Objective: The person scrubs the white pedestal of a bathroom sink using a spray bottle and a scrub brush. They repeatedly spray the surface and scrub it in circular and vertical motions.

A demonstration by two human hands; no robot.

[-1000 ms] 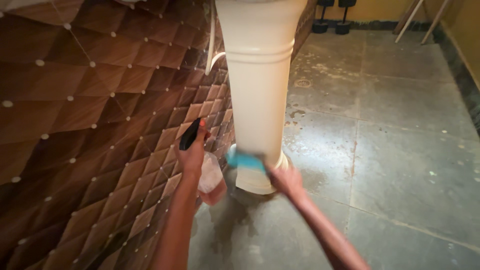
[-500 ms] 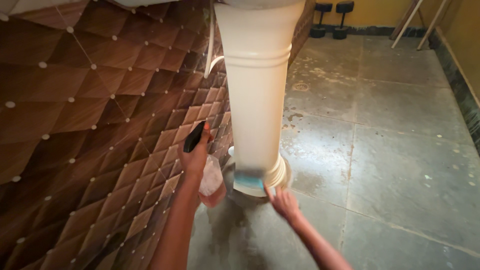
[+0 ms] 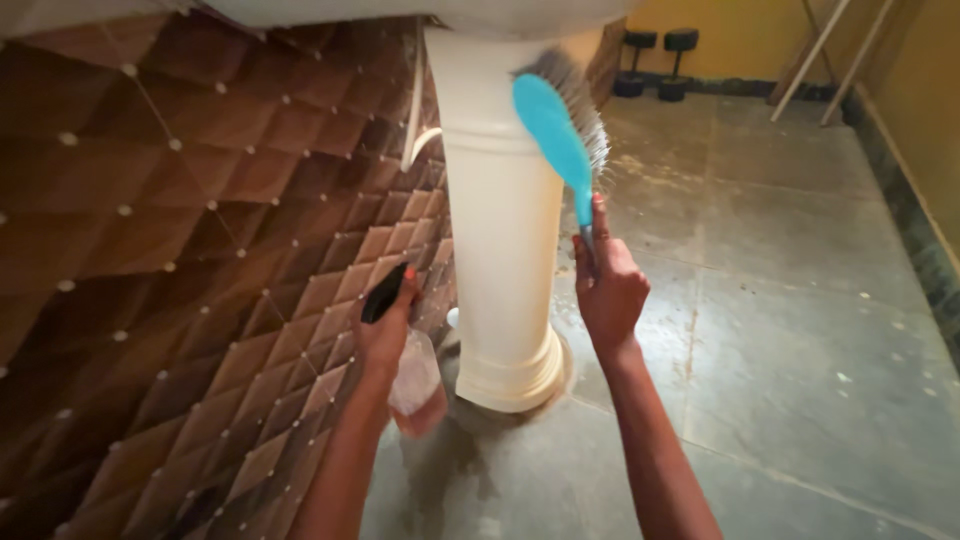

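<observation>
A: Status of the hands?

B: The right hand (image 3: 608, 290) is clenched on the handle of a turquoise scrub brush (image 3: 560, 135). The brush is held upright, its bristled head raised against the upper right side of the cream sink pedestal (image 3: 503, 230), just below the basin's underside (image 3: 420, 12). Whether the bristles touch the pedestal cannot be told; they are blurred.

A: Left?

B: The left hand (image 3: 388, 330) is wrapped around the neck of a clear spray bottle (image 3: 415, 380) with a black trigger head (image 3: 383, 293). A pinkish liquid is seen low in the bottle. It is held near the pedestal base (image 3: 512, 378), to its left, beside the brown diamond-tiled wall (image 3: 180, 250).

A: Step in hand?

B: Judged as scrubbing of the pedestal, with the brush placed at the top of the column. Spraying is not seen; no mist is visible.

A: What is called for next?

B: Probably firm bristle contact and strokes run down the column, with the bottle kept clear of the brush path. The rear side by the white pipe (image 3: 418, 110) would be harder to reach.

A: Surroundings?

B: A grey stone floor (image 3: 780, 330), damp and stained around the base. Two dark dumbbells (image 3: 655, 62) are seen well apart at the far yellow wall.
</observation>
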